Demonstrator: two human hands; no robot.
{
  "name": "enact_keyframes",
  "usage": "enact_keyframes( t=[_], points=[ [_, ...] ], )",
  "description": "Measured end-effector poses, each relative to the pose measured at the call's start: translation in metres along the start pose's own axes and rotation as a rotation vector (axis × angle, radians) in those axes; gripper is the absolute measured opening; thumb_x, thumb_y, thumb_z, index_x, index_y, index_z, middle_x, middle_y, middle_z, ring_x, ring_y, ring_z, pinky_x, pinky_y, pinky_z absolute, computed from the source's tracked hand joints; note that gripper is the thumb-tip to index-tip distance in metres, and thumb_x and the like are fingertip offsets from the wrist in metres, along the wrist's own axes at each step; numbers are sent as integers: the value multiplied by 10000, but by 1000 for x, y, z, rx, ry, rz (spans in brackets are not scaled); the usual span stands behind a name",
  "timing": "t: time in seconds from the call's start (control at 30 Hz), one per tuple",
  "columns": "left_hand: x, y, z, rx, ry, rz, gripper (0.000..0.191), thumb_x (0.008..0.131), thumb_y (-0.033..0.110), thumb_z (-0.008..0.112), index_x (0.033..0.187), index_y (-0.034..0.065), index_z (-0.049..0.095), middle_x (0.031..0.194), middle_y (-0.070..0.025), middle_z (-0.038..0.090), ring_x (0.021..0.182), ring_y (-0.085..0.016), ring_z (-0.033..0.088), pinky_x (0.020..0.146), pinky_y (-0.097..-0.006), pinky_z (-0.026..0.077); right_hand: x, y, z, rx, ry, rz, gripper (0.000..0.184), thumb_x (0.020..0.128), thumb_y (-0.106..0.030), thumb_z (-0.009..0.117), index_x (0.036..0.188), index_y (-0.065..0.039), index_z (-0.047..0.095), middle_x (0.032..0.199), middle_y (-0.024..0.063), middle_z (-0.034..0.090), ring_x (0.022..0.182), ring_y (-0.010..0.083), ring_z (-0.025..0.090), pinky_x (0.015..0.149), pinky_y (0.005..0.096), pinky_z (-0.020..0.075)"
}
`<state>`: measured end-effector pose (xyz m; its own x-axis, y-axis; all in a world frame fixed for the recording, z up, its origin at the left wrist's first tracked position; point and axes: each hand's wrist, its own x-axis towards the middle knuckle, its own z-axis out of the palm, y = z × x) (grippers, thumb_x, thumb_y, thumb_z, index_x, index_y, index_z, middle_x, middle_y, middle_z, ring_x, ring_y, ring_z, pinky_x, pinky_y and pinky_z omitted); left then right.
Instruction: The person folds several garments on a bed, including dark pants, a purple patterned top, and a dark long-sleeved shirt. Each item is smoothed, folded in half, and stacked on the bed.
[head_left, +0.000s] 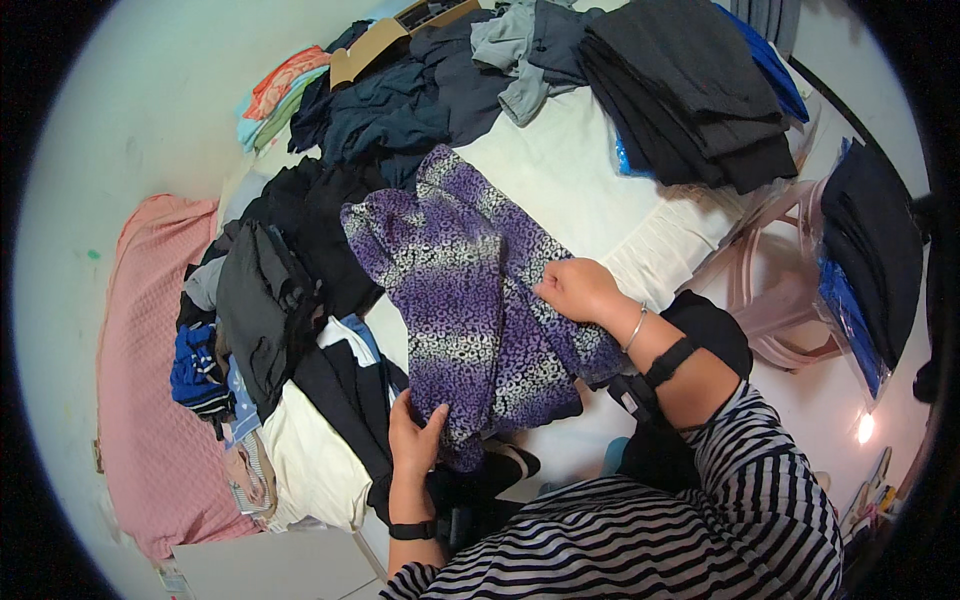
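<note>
A purple, black and white leopard-print garment is spread in front of me, its upper part on the white-covered surface and its lower edge hanging towards my lap. My right hand is closed in a fist on the cloth at its right side. At the lower left edge, my left hand holds the fabric, the thumb on top and some fingers partly hidden. Folds run lengthwise through the garment, and two narrower parts of it point away from me.
Dark crumpled clothes lie to the left and behind. Folded black garments are stacked at the far right. A cream cloth and a pink quilted cover are at left. A pink plastic stool stands right, near a bagged dark garment.
</note>
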<state>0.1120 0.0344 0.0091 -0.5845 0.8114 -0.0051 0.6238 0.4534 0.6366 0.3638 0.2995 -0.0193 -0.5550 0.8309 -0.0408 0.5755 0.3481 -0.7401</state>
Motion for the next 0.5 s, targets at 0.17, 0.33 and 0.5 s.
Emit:
enact_keyframes(
  t=[0.17, 0.33, 0.5],
  points=[
    [-12, -1, -15, -31, -58, -183, 249, 937, 174, 693, 1064, -10, 583, 959, -59, 635, 867, -152, 577, 763, -299, 467, -2, -2, -1, 72, 77, -40, 250, 890, -330, 651, 841, -85, 656, 781, 131, 686, 778, 357, 658, 706, 483, 509],
    [5, -4, -48, -589, 292, 21, 74, 1010, 127, 582, 987, 57, 583, 890, 21, 582, 813, -64, 503, 760, -225, 418, -6, -6, -1, 273, 268, -246, 223, 896, -214, 641, 1065, -69, 653, 1051, 147, 690, 905, 355, 664, 792, 464, 526],
    [31, -28, -52, -208, 288, -14, 179, 1011, 132, 572, 1131, 0, 592, 957, -41, 648, 885, -136, 587, 839, -285, 474, -3, -16, 5, 107, 323, -488, 549, 910, -179, 626, 1416, -20, 480, 1453, 217, 482, 1332, 391, 464, 1116, 438, 390]
  ],
)
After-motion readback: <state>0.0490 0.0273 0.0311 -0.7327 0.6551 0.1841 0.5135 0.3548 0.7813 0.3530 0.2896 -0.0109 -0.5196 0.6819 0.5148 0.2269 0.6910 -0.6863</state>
